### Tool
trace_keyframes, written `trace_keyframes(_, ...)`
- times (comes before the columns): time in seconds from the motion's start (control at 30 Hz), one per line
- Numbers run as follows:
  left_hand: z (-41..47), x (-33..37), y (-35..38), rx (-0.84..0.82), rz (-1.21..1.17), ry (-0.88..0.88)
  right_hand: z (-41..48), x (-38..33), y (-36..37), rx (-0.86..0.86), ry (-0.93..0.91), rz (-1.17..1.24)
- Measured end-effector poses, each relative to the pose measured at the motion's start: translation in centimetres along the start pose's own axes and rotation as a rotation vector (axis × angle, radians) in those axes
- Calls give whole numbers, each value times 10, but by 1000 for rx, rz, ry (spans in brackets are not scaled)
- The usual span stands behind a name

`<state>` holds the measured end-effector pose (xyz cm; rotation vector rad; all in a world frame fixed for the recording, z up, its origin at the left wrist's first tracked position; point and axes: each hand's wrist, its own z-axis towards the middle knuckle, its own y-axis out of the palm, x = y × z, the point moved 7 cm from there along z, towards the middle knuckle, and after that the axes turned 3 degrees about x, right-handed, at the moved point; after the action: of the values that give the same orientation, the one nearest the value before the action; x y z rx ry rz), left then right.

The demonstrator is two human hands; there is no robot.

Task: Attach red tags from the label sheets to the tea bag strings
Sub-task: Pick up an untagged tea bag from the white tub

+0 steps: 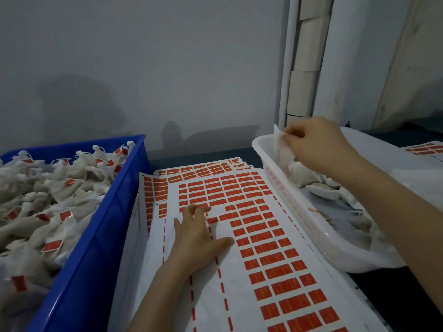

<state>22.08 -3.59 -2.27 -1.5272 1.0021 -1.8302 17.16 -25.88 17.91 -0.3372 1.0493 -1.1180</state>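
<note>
White label sheets printed with rows of red tags lie overlapped in the middle of the table. My left hand rests flat on the top sheet, fingers spread, fingertips at a red tag near the peeled bare area. My right hand reaches into the white tray at the right and pinches a white tea bag by its top, lifting it over the far corner. More untagged tea bags lie in that tray.
A blue crate at the left is heaped with tea bags carrying red tags. Another label sheet lies at the far right behind the tray. A grey wall and a white post stand close behind the table.
</note>
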Motion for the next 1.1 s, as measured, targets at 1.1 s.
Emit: trace_keyframes(1.1,-22,20,-43,333,-797,-14,-86,-4,158,-201,114,605)
